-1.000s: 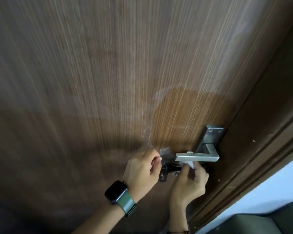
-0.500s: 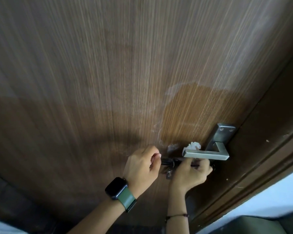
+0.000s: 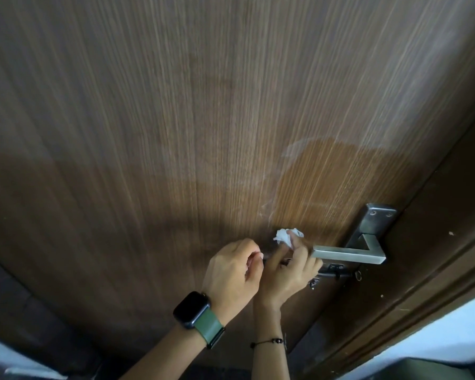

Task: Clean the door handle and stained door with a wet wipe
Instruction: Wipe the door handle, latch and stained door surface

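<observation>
A crumpled white wet wipe [image 3: 288, 236] is pinched in the raised fingertips of the right hand [image 3: 288, 272] and pressed against the brown wood-grain door [image 3: 176, 133], just left of the free end of the angular brushed-metal lever door handle [image 3: 350, 255]. Only the bunched top of the wipe is seen; the rest is covered by the fingers. A lighter, wiped-looking patch edged with whitish smears [image 3: 269, 212] is visible on the door above the wipe. The left hand [image 3: 232, 275], with a dark smartwatch on a green strap [image 3: 199, 318] at its wrist, is curled loosely beside the right hand, its fingertips closed on a thin dark part that is mostly hidden between the two hands, so what it grips cannot be told. A dark bolt-like fitting [image 3: 335, 275] below the handle is partly covered by the right hand and lies in shadow. The handle's rectangular backplate [image 3: 376, 223] is fixed near the door's edge, beside the dark frame [image 3: 436, 256].
</observation>
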The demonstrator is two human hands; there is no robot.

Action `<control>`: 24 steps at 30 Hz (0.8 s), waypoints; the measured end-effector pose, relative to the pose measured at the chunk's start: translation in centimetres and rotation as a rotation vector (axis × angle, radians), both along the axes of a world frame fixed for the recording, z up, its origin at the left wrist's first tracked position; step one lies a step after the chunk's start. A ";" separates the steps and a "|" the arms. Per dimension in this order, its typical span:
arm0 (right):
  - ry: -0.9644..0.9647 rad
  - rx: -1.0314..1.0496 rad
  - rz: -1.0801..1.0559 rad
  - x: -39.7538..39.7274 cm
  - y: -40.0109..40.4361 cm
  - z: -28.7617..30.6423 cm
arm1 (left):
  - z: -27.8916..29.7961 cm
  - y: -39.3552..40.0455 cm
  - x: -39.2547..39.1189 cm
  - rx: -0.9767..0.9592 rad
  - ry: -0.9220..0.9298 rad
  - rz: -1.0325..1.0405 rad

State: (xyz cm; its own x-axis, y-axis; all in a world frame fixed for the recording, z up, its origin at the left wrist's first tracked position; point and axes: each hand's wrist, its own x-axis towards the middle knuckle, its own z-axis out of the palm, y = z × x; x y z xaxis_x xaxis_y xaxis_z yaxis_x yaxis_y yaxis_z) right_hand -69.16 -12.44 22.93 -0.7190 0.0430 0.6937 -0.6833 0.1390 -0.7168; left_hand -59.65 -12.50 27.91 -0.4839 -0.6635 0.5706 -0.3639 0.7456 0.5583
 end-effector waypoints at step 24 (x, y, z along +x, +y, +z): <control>0.278 0.440 0.179 0.9 1.8 0.8 | 0.2 -2.1 0.7 0.025 0.081 0.065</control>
State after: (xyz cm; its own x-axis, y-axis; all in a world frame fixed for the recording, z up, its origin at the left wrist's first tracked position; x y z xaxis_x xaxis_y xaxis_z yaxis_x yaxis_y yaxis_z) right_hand -68.29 -10.62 23.76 -0.4754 -0.4005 0.7834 -0.8792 0.2491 -0.4062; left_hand -58.98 -14.58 28.13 -0.3927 -0.7065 0.5889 -0.3638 0.7074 0.6061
